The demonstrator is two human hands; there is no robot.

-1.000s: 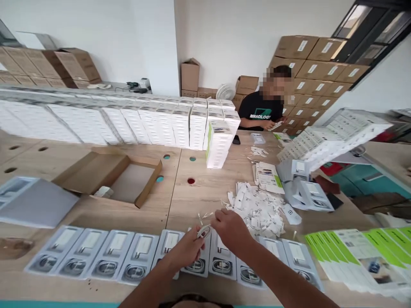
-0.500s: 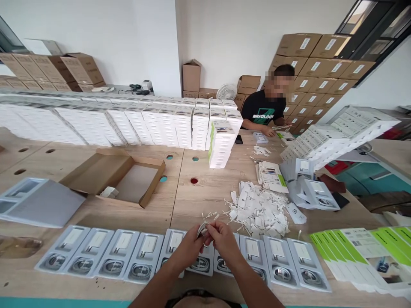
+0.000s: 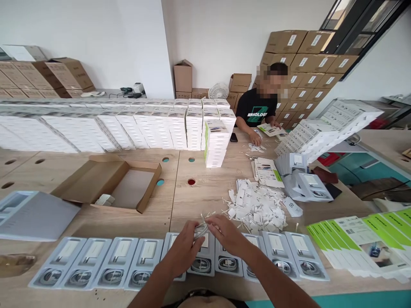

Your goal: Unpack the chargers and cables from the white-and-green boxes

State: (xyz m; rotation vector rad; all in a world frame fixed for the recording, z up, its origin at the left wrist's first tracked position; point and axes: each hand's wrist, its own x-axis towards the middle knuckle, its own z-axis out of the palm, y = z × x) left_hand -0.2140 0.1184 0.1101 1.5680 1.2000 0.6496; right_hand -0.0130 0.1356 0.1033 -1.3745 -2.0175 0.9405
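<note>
A coiled white charging cable [image 3: 200, 230] is held up over the row of trays. My left hand [image 3: 183, 246] is closed around the coil from the left. From the right, my right hand [image 3: 226, 233] pinches at the cable's upper side with its fingertips. Under both hands runs a row of pale blue plastic trays [image 3: 150, 265]. In each tray that shows fully lie a white charger [image 3: 122, 248] and a coiled cable [image 3: 201, 264]. My hands and forearms hide parts of the middle trays.
Loose white tags and ties [image 3: 257, 205] lie heaped beyond my right hand. Green-and-white printed sleeves [image 3: 346, 244] are fanned at right. An open cardboard box [image 3: 149, 188] lies left of centre. White boxes [image 3: 160, 128] are stacked behind. A co-worker [image 3: 257, 109] handles printed packaging across the table.
My right hand has shifted slightly right, and more of the coil shows in my left hand. The co-worker has lowered a hand to the white pieces on the table. The view has turned slightly.
</note>
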